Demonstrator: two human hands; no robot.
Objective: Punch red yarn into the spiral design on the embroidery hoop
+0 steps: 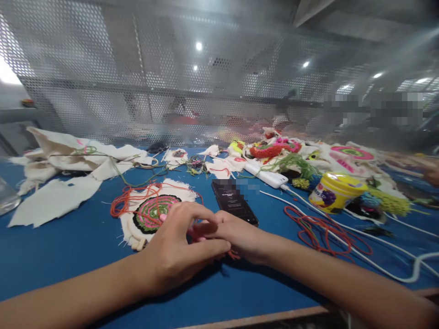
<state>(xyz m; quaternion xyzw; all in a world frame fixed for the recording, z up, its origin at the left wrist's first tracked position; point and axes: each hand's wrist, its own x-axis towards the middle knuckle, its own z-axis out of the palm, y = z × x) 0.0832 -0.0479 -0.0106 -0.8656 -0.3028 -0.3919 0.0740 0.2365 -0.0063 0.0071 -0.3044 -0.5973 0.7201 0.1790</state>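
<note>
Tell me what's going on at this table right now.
A person works at a blue table, both hands together over red yarn. The left hand and right hand meet beside a cloth piece with a round pink-and-green embroidered patch. A dark phone lies just beyond; a yellow tub stands further right.

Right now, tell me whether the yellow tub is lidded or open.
Lidded. The yellow tub stands upright on the blue table with its yellow lid seated flat across the top; no contents show.
</note>
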